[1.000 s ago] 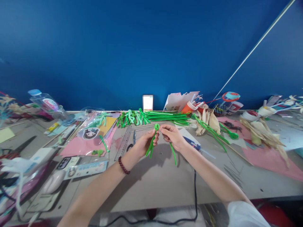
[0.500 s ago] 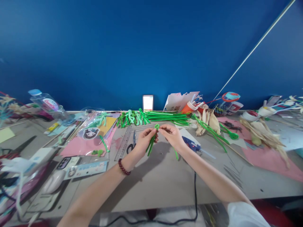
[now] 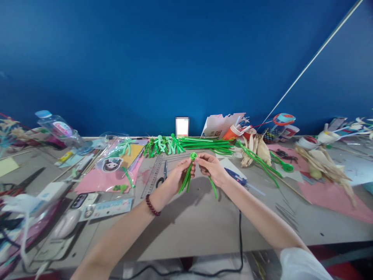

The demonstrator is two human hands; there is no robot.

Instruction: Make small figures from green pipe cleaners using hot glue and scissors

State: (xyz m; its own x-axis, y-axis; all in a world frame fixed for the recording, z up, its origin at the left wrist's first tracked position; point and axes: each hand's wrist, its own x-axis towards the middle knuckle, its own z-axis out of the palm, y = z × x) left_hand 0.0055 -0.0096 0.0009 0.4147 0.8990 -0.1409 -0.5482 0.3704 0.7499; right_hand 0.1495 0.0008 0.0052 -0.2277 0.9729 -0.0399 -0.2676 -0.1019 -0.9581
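Between my hands is a bundle of green pipe cleaners (image 3: 184,182), with a small coiled round head (image 3: 193,155) at its top. My left hand (image 3: 180,174) is closed around the stems just below the head, and their ends hang down under it. The thumb and fingers of my right hand (image 3: 212,168) pinch a green strand beside the head. That strand's free end (image 3: 214,188) hangs below my right palm. Behind my hands lie a row of straight green pipe cleaners (image 3: 206,144) and a heap of bent green ones (image 3: 164,145).
Scissors (image 3: 161,181) and a clear ruler (image 3: 151,177) lie left of my hands. A blue glue gun (image 3: 235,177) rests at the right, its black cable (image 3: 240,237) running off the front edge. Bagged coloured paper (image 3: 96,181), a bottle (image 3: 60,127) and corn husks (image 3: 258,149) stand around.
The coiled head has turned more toward me, and the stems under my left hand are spread wider. More of the strand's end shows below my right hand.
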